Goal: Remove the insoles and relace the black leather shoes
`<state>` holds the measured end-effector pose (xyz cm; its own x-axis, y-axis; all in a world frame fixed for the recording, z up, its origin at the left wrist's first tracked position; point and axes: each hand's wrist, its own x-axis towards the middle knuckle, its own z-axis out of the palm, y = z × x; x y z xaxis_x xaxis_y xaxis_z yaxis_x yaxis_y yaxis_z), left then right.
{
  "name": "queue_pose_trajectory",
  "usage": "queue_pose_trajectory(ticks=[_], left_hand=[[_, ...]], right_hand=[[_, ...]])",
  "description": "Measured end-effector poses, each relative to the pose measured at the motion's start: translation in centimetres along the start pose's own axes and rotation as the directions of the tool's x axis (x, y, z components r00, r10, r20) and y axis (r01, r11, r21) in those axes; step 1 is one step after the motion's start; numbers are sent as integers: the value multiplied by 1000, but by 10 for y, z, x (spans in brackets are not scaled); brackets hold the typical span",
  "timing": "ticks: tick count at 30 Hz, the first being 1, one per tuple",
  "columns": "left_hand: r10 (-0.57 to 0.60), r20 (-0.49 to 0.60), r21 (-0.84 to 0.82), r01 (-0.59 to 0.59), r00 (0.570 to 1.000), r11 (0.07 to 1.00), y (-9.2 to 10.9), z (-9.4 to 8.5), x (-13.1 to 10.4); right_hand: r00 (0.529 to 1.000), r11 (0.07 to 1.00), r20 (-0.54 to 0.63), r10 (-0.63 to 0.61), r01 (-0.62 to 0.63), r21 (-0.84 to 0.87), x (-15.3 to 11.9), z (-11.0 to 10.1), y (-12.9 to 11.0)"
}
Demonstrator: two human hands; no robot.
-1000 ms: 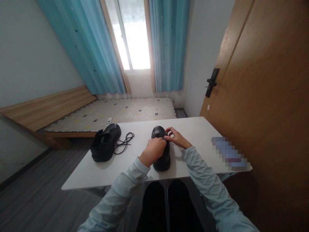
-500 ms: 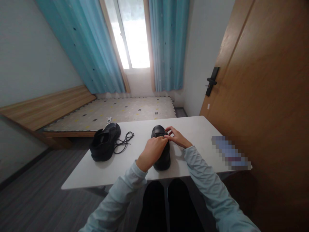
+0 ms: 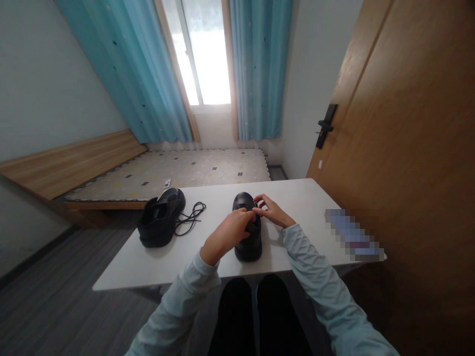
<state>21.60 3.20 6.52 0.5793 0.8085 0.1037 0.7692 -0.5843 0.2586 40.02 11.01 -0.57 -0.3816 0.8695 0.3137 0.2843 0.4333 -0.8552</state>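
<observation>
A black shoe [image 3: 248,251] stands on the white table in front of me, toe pointing away. My left hand [image 3: 232,228] reaches over it from the left, its fingers closed on the upper near the lacing. At the right edge of the lacing, my right hand [image 3: 270,210] pinches what looks like a shoelace, thumb and fingertips close together. The exact grip of both hands is partly hidden by the fingers. Farther left stands a second black shoe [image 3: 158,235], with a loose black shoelace [image 3: 191,217] lying in loops beside it.
The white table [image 3: 293,193] spans the space before my knees. A blurred bluish item [image 3: 352,235] lies at its right end. Beyond are a bed [image 3: 208,165] with a small white object [image 3: 167,183] on it, blue curtains and a window. A wooden door [image 3: 401,148] stands at right.
My left hand has shifted slightly left and rotated, uncovering more of the shoe's opening. My right hand and both shoes stay in place.
</observation>
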Motion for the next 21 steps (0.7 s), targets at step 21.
queue_pose_trajectory(ticks=[21], left_hand=[[-83, -234, 344, 162, 969, 925, 11, -15, -6]], right_hand=[[1000, 1000, -6, -7, 7, 23, 0, 0, 0]])
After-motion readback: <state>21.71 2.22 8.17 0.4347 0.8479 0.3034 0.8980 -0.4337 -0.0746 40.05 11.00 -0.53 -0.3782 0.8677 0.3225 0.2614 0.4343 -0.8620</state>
